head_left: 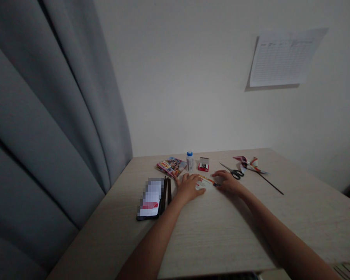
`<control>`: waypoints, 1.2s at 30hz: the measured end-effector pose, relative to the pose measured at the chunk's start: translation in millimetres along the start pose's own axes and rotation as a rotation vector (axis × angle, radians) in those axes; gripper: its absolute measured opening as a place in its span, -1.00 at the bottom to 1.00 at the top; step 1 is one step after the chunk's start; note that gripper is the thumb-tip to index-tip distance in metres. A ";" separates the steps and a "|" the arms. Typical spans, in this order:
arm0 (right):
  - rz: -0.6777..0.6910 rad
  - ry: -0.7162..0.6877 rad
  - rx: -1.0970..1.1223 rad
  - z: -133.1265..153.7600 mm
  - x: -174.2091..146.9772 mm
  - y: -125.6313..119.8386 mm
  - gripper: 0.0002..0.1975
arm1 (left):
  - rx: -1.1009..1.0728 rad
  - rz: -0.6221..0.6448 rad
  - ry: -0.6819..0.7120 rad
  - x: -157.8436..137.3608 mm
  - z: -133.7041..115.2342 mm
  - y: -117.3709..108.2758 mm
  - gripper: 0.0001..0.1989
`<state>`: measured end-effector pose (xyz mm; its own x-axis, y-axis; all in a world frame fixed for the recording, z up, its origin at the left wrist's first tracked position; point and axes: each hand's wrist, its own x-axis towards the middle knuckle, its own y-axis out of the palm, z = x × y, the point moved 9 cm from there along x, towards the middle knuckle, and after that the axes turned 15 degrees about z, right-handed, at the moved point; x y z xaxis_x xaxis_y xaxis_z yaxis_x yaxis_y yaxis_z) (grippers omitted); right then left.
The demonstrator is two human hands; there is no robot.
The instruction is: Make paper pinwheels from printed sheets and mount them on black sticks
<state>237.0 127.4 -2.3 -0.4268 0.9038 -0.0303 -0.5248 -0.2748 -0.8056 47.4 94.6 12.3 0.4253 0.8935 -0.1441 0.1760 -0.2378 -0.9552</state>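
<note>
A small printed sheet of paper (204, 181), white with an orange and yellow strip, lies on the table between my hands. My left hand (189, 187) rests over its left part with the fingers spread, hiding some of it. At the sheet's right end is my right hand (226, 182), its fingers bent a little and apart; whether they touch the paper I cannot tell. Just behind the sheet stand a clear glue bottle with a blue cap (189, 161) and a small open red box (203, 165). Black-handled scissors (235, 173) lie beyond my right hand.
Left of my left arm are a phone (150, 199), its screen blurred, and dark brown sticks (169, 190). Colourful printed booklets (172, 166) lie behind them. A paper pinwheel on a stick (251, 166) is at the right. A grey curtain (76, 97) borders the table's left side.
</note>
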 end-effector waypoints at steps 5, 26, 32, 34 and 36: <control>-0.017 -0.074 0.010 -1.1 -3.1 -6.0 -0.60 | 0.010 -0.002 -0.004 -0.7 0.1 -0.1 -0.36; 0.024 -0.038 0.141 -16.8 -3.5 -6.3 -0.42 | 0.007 0.026 -0.013 -0.3 0.8 0.4 -0.33; 0.022 0.013 0.158 -21.8 -6.4 -7.7 -0.42 | 0.011 0.023 -0.014 0.5 2.0 2.4 -0.32; 0.022 -0.007 0.121 -17.0 -7.3 -8.7 -0.44 | 0.014 0.006 -0.012 1.2 3.1 2.7 -0.33; 0.023 -0.032 0.063 -8.4 -8.0 -8.8 -0.47 | 0.018 -0.005 -0.010 2.0 4.0 3.5 -0.33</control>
<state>251.2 125.3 0.0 -0.4624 0.8862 -0.0289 -0.5595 -0.3169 -0.7658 45.3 97.1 7.6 0.4159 0.8983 -0.1418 0.1622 -0.2268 -0.9603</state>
